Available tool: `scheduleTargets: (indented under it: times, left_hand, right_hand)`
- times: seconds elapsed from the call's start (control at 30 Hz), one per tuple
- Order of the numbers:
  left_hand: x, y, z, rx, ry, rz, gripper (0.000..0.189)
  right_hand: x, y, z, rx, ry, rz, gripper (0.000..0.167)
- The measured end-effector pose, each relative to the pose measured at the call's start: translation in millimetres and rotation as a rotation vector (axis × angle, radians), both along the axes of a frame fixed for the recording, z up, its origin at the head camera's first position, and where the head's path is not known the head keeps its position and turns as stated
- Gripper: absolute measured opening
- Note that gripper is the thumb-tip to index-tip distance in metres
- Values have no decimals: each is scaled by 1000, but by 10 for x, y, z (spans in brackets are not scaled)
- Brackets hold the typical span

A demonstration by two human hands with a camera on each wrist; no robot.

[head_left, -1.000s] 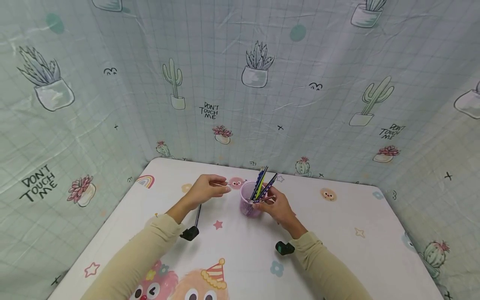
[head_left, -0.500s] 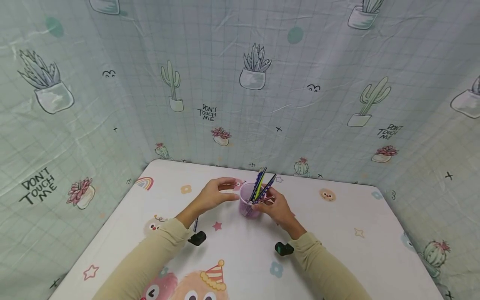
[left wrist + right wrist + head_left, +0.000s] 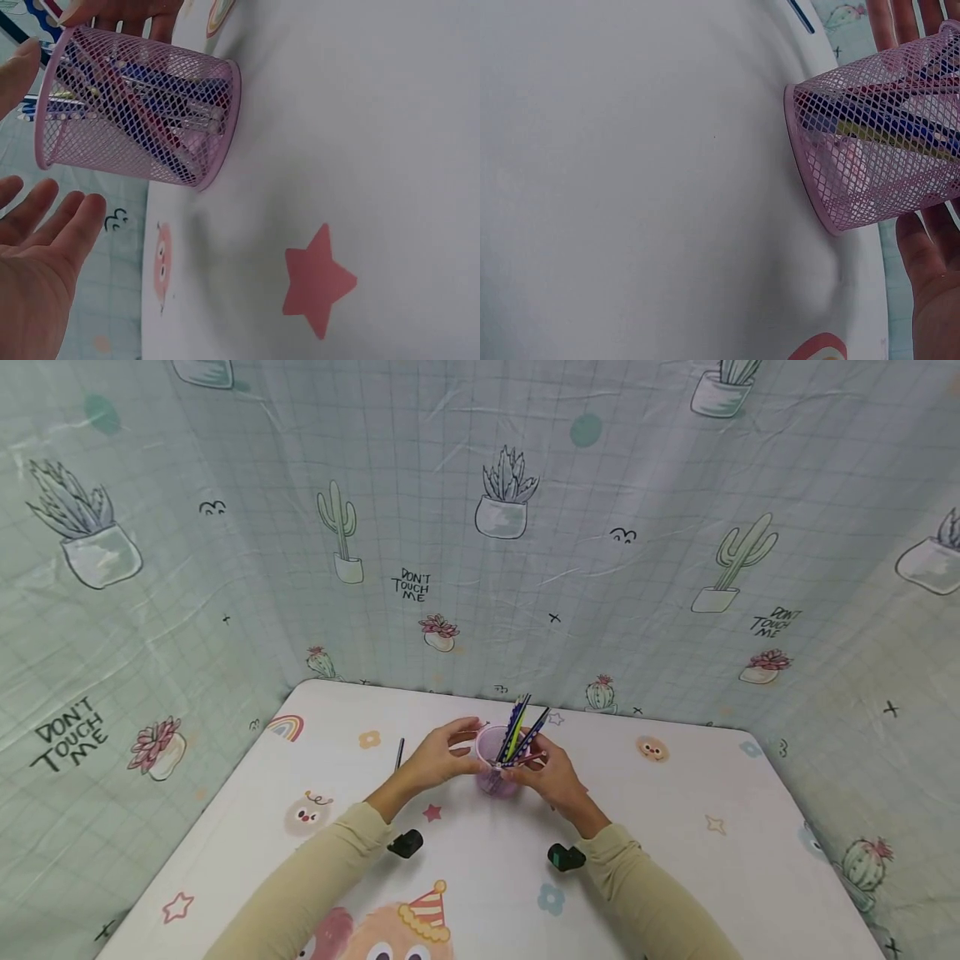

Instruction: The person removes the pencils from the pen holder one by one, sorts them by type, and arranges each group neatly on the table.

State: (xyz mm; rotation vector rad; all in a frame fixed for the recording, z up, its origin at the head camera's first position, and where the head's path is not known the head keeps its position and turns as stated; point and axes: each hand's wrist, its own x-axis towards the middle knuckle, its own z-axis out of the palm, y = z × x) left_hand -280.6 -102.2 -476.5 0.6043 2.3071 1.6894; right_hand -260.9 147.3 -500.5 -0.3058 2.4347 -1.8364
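A pink mesh pencil cup (image 3: 495, 777) stands upright on the table, with several pens and pencils (image 3: 517, 731) leaning out of its top. My right hand (image 3: 555, 777) holds the cup at its right side, thumb at the front of the rim and fingers behind. On the other side is my left hand (image 3: 442, 756), its fingers spread and relaxed, fingertips close to the cup's wall. In the left wrist view, the left fingers (image 3: 56, 217) show a gap to the cup (image 3: 142, 105). Mesh walls of the cup (image 3: 877, 142) show the pens inside in the right wrist view.
A dark pen (image 3: 400, 753) lies on the table just behind the left wrist. Small black cameras (image 3: 406, 843) hang under both wrists. The white printed tabletop (image 3: 660, 860) ends at a patterned curtain (image 3: 555, 568) at the back and sides.
My left hand has moved right, from apart to right beside the pencil cup, uncovering more of the pen behind it. My right hand stays at the cup.
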Motion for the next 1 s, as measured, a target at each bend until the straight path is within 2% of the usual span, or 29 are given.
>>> scheduleTargets:
  times: [0.23, 0.4, 0.7, 1.0]
  left_hand:
    - [-5, 88, -50, 17, 9, -16, 92]
    - [-3, 151, -89, 20, 0, 5, 97]
    - [-4, 221, -116, 12, 27, 31, 96]
    - [-6, 243, -133, -19, 55, 45, 95]
  right_hand:
    - [6, 8, -2, -12, 14, 11, 80]
    - [15, 10, 1, -32, 15, 21, 78]
    - [37, 26, -14, -53, 8, 37, 66]
    - [28, 31, -31, -56, -3, 50, 70]
